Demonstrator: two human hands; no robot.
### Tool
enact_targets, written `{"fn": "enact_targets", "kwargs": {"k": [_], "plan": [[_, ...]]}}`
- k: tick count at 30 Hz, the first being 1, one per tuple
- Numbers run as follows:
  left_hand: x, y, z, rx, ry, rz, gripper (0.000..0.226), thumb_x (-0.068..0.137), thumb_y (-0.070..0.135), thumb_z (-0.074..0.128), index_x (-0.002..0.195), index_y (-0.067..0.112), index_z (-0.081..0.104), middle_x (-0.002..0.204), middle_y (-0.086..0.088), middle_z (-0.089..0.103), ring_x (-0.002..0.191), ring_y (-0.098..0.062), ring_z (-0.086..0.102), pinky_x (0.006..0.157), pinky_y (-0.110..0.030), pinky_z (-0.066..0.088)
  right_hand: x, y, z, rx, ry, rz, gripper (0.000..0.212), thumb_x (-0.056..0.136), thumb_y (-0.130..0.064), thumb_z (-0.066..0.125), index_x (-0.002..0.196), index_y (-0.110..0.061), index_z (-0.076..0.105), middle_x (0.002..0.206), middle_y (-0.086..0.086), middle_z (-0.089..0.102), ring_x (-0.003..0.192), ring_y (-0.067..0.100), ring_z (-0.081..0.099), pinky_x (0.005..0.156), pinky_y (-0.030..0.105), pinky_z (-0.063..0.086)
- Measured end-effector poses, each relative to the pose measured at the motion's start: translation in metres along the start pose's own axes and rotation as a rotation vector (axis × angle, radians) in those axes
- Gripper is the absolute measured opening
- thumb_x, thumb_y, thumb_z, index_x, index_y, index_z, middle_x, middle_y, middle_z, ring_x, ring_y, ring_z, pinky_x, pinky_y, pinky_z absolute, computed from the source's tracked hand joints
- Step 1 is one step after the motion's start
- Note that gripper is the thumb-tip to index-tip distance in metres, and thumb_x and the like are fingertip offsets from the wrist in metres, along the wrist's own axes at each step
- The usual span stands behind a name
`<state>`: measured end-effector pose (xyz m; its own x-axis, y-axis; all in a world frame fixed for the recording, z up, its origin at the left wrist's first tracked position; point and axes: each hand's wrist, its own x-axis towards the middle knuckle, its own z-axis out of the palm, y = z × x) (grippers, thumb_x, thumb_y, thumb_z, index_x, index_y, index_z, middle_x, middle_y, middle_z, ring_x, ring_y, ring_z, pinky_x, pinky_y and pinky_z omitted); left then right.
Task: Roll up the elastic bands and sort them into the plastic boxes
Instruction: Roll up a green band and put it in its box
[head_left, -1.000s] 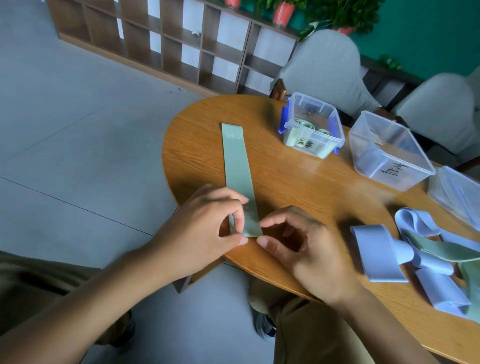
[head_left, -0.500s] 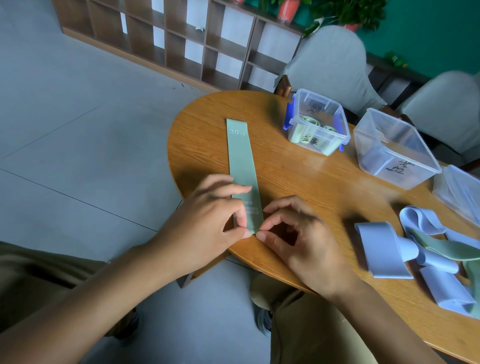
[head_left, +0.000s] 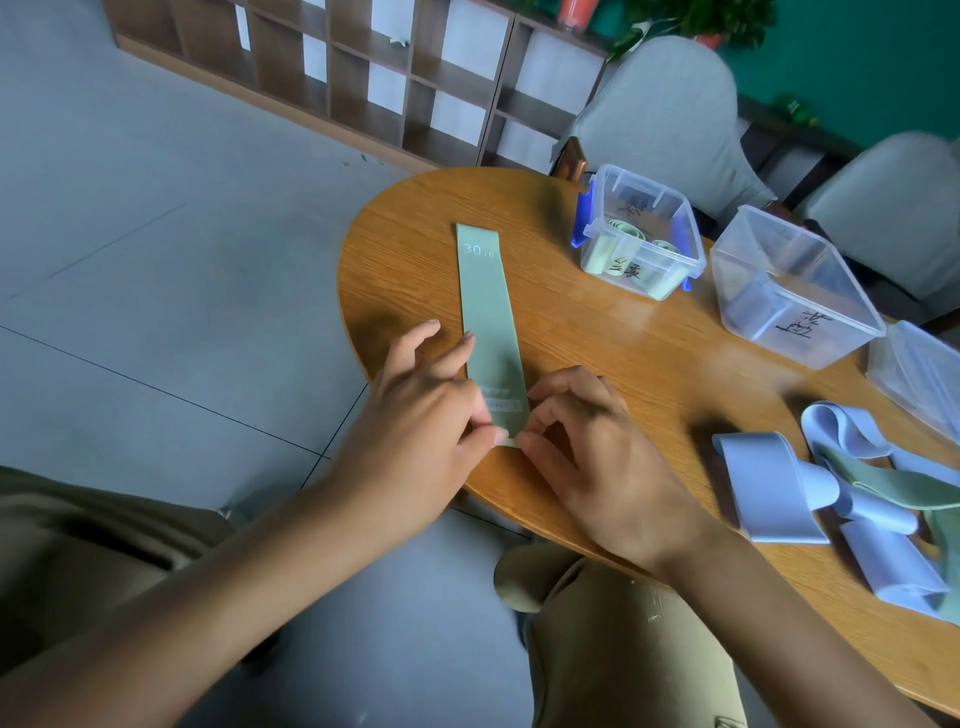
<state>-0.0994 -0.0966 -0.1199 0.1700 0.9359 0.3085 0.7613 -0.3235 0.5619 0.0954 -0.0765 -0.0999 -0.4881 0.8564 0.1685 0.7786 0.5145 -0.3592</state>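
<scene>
The green band (head_left: 488, 312) lies flat and straight on the wood table (head_left: 597, 353), w/ its "30 LB" end far from the person and its near end right at the table's edge. Both hands are at that near end. The left hand (head_left: 421, 415) pinches the end w/ thumb and a finger, and its other fingers rest loose beside the band. The right hand (head_left: 582, 441) pinches the same end from the other side, fingers curled in. A tiny lip of band looks lifted between the two thumbs, so I think the roll is just starting.

How to do this bit well, I think:
- Fold the first turn small and tight. A fat first turn makes a floppy roll.
- Keep both thumbs level, so the roll goes straight up the band and not crooked.
- Push fwd w/ the fingers, a bit at a time, and keep the far part flat.
- Hold the roll tight at the end, or it may spring open.

It should go in the box with blue clips (head_left: 639, 234), since that one already holds green rolls. The next clear box (head_left: 795, 291) sits just beside it; what's inside is hard to tell. A pile of blue and green bands (head_left: 831, 493) waits on the right, not rolled yet.
</scene>
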Motion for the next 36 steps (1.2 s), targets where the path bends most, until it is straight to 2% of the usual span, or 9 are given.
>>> {"fn": "enact_targets", "kwargs": {"k": [3,6,8,12,14,20,24,31,36], "plan": [[0.001,0.000,0.005,0.040,0.106,0.010,0.021,0.077,0.028,0.083,0.074,0.023,0.062,0.126,-0.001,0.066,0.128,-0.030,0.041,0.103,-0.029,0.029,0.004,-0.004,-0.001,0.009,0.006,0.061,0.004,0.095,-0.030,0.065,0.096,-0.027,0.062,0.114,-0.016,0.048,0.109,0.007,0.043,0.092,0.013,0.036],[0.001,0.004,0.003,0.001,0.172,0.037,0.034,0.076,0.023,0.083,0.083,0.020,0.050,0.087,0.008,0.058,0.093,-0.020,0.046,0.076,-0.027,0.035,0.005,-0.008,0.000,0.035,0.076,0.065,0.013,0.090,-0.023,0.070,0.096,-0.030,0.061,0.103,-0.019,0.050,0.102,0.005,0.045,0.087,0.009,0.035],[0.001,0.007,0.001,-0.040,0.187,0.041,0.037,0.075,0.017,0.084,0.083,0.018,0.047,0.077,0.010,0.055,0.084,-0.019,0.047,0.066,-0.028,0.033,0.003,-0.010,0.001,0.051,0.138,0.063,0.015,0.088,-0.021,0.073,0.094,-0.029,0.062,0.094,-0.019,0.054,0.096,0.005,0.049,0.082,0.014,0.041],[0.000,0.004,0.002,-0.051,0.215,0.039,0.037,0.073,0.016,0.085,0.081,0.017,0.049,0.071,0.009,0.057,0.080,-0.018,0.050,0.062,-0.026,0.033,-0.005,-0.016,0.008,-0.030,0.264,0.032,0.012,0.087,-0.020,0.075,0.092,-0.023,0.064,0.082,-0.015,0.060,0.086,0.011,0.057,0.070,0.036,0.052],[0.000,0.002,0.002,-0.019,0.234,0.072,0.035,0.072,0.015,0.085,0.080,0.015,0.051,0.069,0.008,0.056,0.078,-0.017,0.050,0.060,-0.026,0.034,-0.008,-0.016,0.012,-0.107,0.352,-0.006,0.012,0.086,-0.017,0.078,0.089,-0.019,0.066,0.081,-0.011,0.061,0.079,0.016,0.059,0.064,0.038,0.053],[-0.007,0.001,0.002,0.173,0.310,0.304,0.013,0.087,0.012,0.067,0.080,0.013,0.057,0.065,0.005,0.056,0.078,-0.023,0.058,0.064,-0.032,0.042,-0.015,-0.011,0.017,-0.148,0.348,-0.115,0.003,0.093,-0.015,0.070,0.091,-0.015,0.068,0.086,-0.004,0.065,0.084,0.022,0.060,0.071,0.041,0.050],[-0.010,-0.005,0.002,0.174,0.315,0.363,0.024,0.097,0.018,0.059,0.074,0.013,0.061,0.072,0.004,0.061,0.084,-0.023,0.056,0.070,-0.034,0.046,-0.017,-0.005,0.017,-0.111,0.315,-0.121,0.006,0.095,-0.012,0.068,0.091,-0.016,0.070,0.090,-0.004,0.066,0.085,0.021,0.058,0.075,0.039,0.049],[-0.012,-0.012,0.006,0.141,0.290,0.349,0.020,0.095,0.021,0.067,0.076,0.014,0.069,0.086,0.005,0.065,0.092,-0.025,0.053,0.079,-0.035,0.047,-0.014,-0.004,0.016,-0.041,0.280,-0.102,0.010,0.091,-0.008,0.069,0.088,-0.018,0.071,0.092,-0.008,0.065,0.087,0.018,0.056,0.076,0.036,0.047],[-0.012,-0.010,0.012,0.084,0.276,0.220,0.017,0.084,0.028,0.077,0.075,0.017,0.068,0.120,0.002,0.063,0.117,-0.029,0.048,0.099,-0.033,0.042,-0.014,-0.005,0.017,-0.001,0.274,-0.033,0.004,0.092,-0.016,0.071,0.091,-0.020,0.069,0.101,-0.009,0.058,0.097,0.016,0.053,0.080,0.031,0.047]]}}
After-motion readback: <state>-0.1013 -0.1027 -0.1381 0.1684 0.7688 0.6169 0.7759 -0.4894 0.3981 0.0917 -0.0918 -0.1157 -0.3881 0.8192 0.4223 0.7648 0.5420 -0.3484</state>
